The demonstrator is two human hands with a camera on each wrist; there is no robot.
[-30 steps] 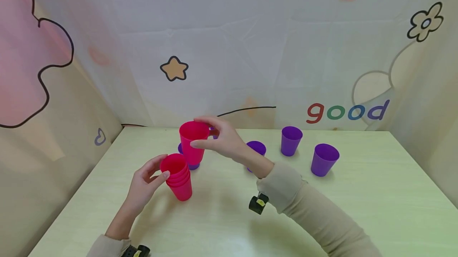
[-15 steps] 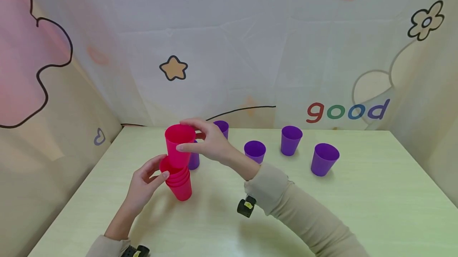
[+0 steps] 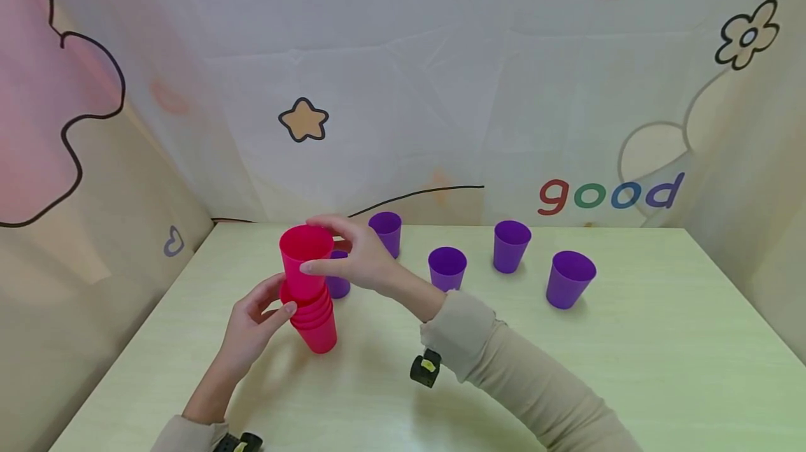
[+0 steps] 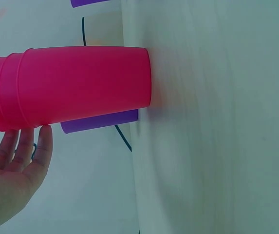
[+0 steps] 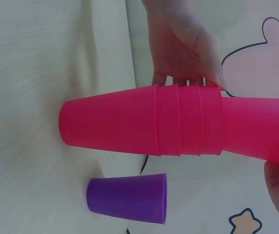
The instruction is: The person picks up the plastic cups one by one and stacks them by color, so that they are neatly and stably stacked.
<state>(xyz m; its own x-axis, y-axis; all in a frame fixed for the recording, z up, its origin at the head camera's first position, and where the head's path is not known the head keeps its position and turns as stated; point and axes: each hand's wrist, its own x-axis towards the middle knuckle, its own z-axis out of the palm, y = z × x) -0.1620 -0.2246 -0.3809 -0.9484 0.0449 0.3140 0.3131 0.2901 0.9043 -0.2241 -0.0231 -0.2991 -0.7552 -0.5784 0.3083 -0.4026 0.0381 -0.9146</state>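
Note:
A stack of red cups [image 3: 317,329] stands upright on the table at the left, and my left hand [image 3: 247,329] grips it near its rim with thumb and fingers. Above it my right hand [image 3: 359,256] holds another red cup [image 3: 304,263] by the upper part, its lower end inside the top of the stack. In the right wrist view, the upper cup [image 5: 261,124] projects from the nested red cups [image 5: 115,121]. The left wrist view shows the fingers of my left hand [image 4: 17,175] against the stack's side [image 4: 85,83].
Several purple cups stand upright around the table: one [image 3: 338,284] just behind the red stack, another [image 3: 386,231] farther back, one [image 3: 448,270] near the middle, and two [image 3: 511,248], [image 3: 569,280] to the right. A printed cloth [image 3: 390,88] hangs behind the table [image 3: 567,382].
My right hand has moved left and slightly down, bringing its red cup from behind the stack to over it and into its top. The left hand has stayed at the stack.

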